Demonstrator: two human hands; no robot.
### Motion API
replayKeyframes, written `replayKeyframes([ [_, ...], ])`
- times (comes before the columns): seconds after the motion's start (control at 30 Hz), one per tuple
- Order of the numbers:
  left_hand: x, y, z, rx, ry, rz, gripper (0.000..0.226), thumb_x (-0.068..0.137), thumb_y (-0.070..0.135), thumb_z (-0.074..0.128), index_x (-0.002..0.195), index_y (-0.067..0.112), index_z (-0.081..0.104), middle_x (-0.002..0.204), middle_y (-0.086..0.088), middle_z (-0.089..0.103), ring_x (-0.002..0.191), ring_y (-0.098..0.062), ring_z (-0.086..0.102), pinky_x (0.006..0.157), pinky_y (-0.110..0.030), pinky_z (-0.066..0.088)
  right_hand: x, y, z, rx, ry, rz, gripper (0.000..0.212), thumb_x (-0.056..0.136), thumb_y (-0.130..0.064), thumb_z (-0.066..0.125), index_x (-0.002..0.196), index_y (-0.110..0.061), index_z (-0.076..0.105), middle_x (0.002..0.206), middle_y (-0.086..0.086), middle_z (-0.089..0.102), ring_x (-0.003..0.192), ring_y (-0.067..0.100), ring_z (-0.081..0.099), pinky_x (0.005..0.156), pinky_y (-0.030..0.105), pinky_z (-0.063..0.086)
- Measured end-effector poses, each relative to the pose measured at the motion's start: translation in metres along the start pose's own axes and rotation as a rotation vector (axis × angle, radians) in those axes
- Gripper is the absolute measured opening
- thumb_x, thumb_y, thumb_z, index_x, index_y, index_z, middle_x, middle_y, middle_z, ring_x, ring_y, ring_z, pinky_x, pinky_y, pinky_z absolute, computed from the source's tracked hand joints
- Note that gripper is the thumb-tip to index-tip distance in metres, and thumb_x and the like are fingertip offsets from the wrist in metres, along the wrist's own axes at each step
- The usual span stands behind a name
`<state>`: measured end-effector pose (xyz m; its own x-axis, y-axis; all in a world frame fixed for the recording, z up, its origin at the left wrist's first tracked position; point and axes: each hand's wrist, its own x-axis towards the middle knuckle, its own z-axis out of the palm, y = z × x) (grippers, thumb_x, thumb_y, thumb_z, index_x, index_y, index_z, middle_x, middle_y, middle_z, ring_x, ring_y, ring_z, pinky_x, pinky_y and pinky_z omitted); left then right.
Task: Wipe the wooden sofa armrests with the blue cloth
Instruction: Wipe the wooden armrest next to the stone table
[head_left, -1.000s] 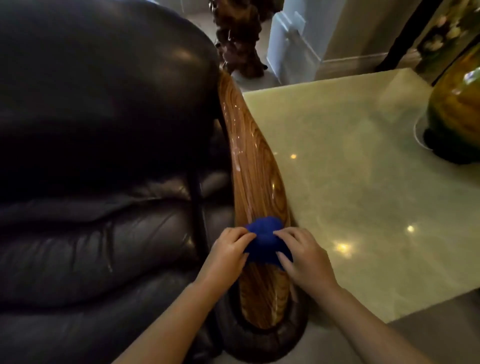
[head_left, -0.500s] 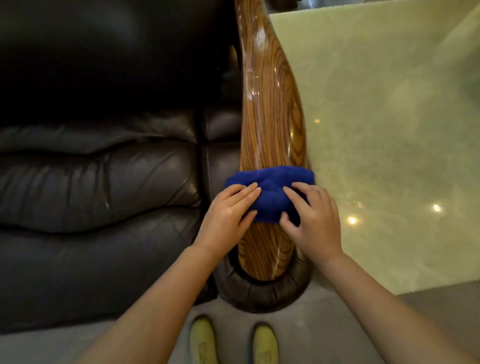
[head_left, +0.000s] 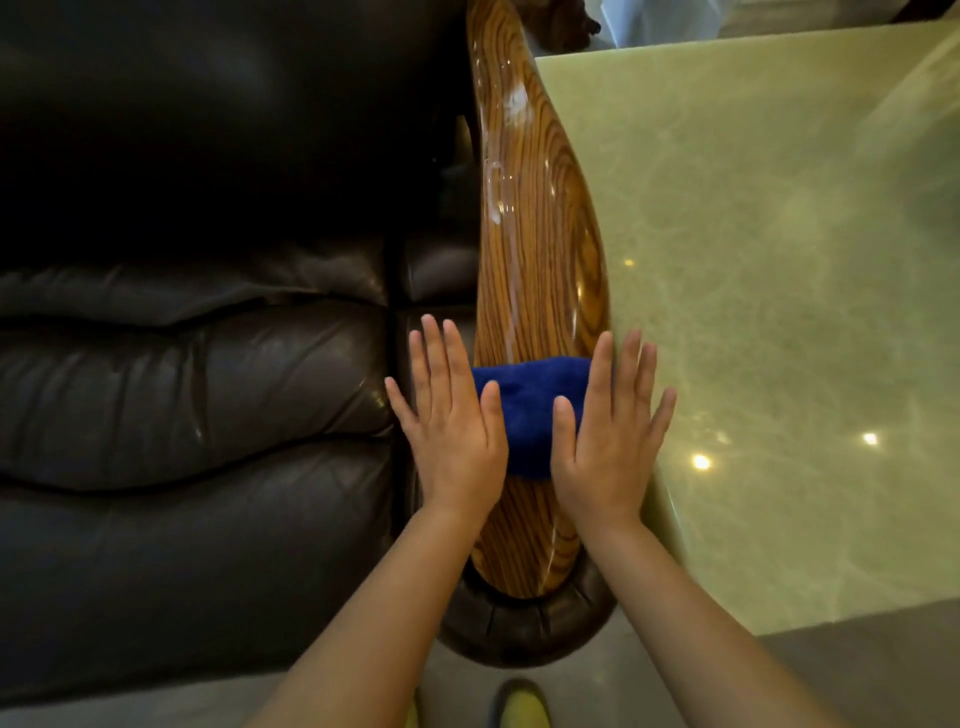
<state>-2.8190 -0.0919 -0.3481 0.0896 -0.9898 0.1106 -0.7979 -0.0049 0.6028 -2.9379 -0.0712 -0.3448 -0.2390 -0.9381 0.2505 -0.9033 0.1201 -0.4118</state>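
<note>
The glossy wooden armrest (head_left: 535, 234) runs away from me between the dark leather sofa and a pale green table. The blue cloth (head_left: 530, 410) lies folded across its near half. My left hand (head_left: 452, 426) hovers flat with fingers spread at the cloth's left end, over the armrest's left edge. My right hand (head_left: 608, 431) is spread the same way at the cloth's right end. Both palms face down and neither grips the cloth; whether they touch it I cannot tell. Pale smears show on the wood farther up.
The dark leather sofa seat (head_left: 197, 405) fills the left. A polished pale green stone tabletop (head_left: 779, 291) sits tight against the armrest's right side. Grey floor and yellow shoe tips (head_left: 519, 706) are at the bottom edge. A dark carved object (head_left: 561, 21) stands beyond the armrest.
Both hands have let go of the cloth and opened flat, fingers spread, moving apart to its two ends. The cloth stays across the armrest.
</note>
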Motion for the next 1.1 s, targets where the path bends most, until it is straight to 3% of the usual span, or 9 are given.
replayKeyframes([
  [0.13, 0.014, 0.005, 0.025, 0.060, -0.010, -0.048, 0.058, 0.092, 0.041, 0.009, 0.142, 0.022, -0.014, 0.152, 0.005, -0.017, 0.141, -0.010, -0.017, 0.114, -0.050, -0.008, 0.014, -0.010, 0.022, -0.072, -0.019, 0.092, 0.062, 0.095, -0.046, 0.019, 0.147, -0.018, -0.001, 0.155, 0.003, -0.004, 0.144, 0.021, -0.003, 0.115, 0.055, 0.006],
  [0.4, 0.035, 0.003, 0.032, 0.021, -0.049, -0.077, 0.057, 0.093, 0.038, 0.014, 0.142, 0.024, -0.011, 0.153, 0.008, -0.014, 0.142, -0.008, -0.013, 0.116, -0.047, 0.000, 0.034, -0.012, 0.030, -0.115, -0.059, 0.144, 0.068, 0.092, -0.045, 0.022, 0.147, -0.009, 0.006, 0.156, 0.012, 0.008, 0.144, 0.022, 0.004, 0.115, 0.049, 0.019],
  [0.83, 0.144, 0.027, 0.027, -0.118, -0.057, -0.095, 0.056, 0.091, 0.038, 0.011, 0.140, 0.028, -0.014, 0.151, 0.013, -0.014, 0.140, -0.001, -0.013, 0.114, -0.034, -0.009, 0.138, -0.034, 0.035, -0.173, -0.061, 0.172, 0.067, 0.089, -0.041, 0.026, 0.145, -0.005, 0.017, 0.154, 0.015, 0.019, 0.142, 0.024, 0.015, 0.111, 0.045, 0.029],
  [1.1, 0.223, 0.040, 0.027, -0.220, -0.117, -0.072, 0.055, 0.098, 0.031, 0.021, 0.138, 0.028, -0.017, 0.149, 0.014, -0.018, 0.140, -0.002, -0.014, 0.117, -0.037, -0.006, 0.208, -0.046, 0.046, -0.211, -0.044, 0.172, 0.066, 0.091, -0.041, 0.020, 0.144, -0.004, 0.015, 0.153, 0.015, 0.021, 0.142, 0.024, 0.018, 0.111, 0.043, 0.030],
])
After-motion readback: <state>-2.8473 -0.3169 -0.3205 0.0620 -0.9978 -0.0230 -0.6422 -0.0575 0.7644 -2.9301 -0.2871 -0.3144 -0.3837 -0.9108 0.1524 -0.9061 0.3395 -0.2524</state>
